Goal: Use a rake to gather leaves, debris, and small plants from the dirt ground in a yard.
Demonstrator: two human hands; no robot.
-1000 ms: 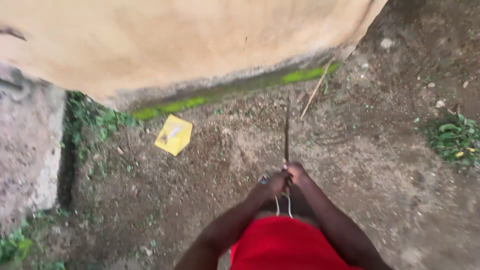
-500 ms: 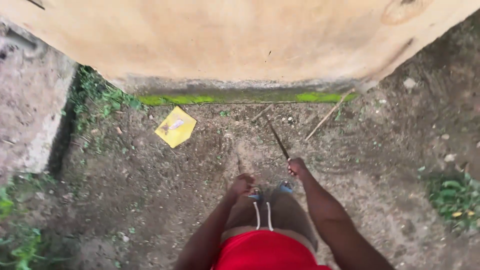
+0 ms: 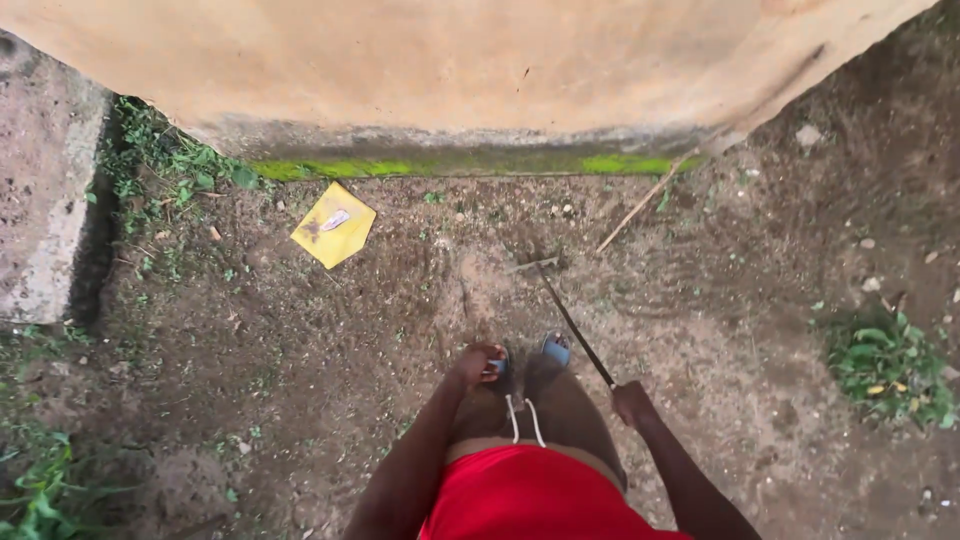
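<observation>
Right hand (image 3: 634,403) clenched on a long thin blade (image 3: 573,322), tip down on bare dirt ground (image 3: 330,330) near the wall (image 3: 450,60) base. Left hand (image 3: 476,362) curled, holding nothing, above the feet. Yellow wrapper (image 3: 333,224) lies well left, near weeds.

A thin, dark, matt stick (image 3: 573,322) of wood lies over rough, crumbly soil (image 3: 700,300); the wall (image 3: 450,60) is smooth tan plaster; the yellow wrapper (image 3: 333,224) looks glossy.

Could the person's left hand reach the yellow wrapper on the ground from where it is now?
Probably not without bending or stepping: the left hand hangs closed by the knee, while the yellow wrapper lies well ahead on bare soil. Nothing blocks the way.
</observation>
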